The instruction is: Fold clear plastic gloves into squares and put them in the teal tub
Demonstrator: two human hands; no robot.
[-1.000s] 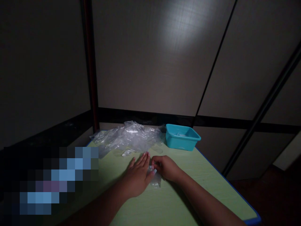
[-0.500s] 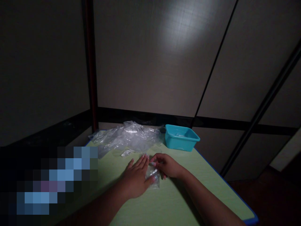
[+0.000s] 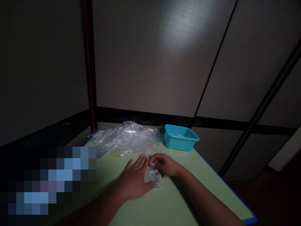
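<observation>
A small piece of clear plastic, like a folded bag [image 3: 151,175], lies on the light green table [image 3: 150,208] between my hands. My left hand [image 3: 136,180] is laid flat over its left part, fingers stretched forward and the thumb on its near edge. At its far right corner, my right hand [image 3: 164,164] has thumb and fingers curled in a pinch on the plastic. The bag's left part is hidden beneath my left palm.
A heap of crumpled clear plastic bags [image 3: 131,135] covers the table's far left. Beside it, a turquoise plastic basket [image 3: 180,144] with something clear inside stands at the far right corner. Dark panels [image 3: 145,62] rise behind the table. A pixelated patch hides the lower left.
My left thumb has slid slightly right and down along the plastic's near edge, and the plastic looks flatter. My right hand stays almost where it was.
</observation>
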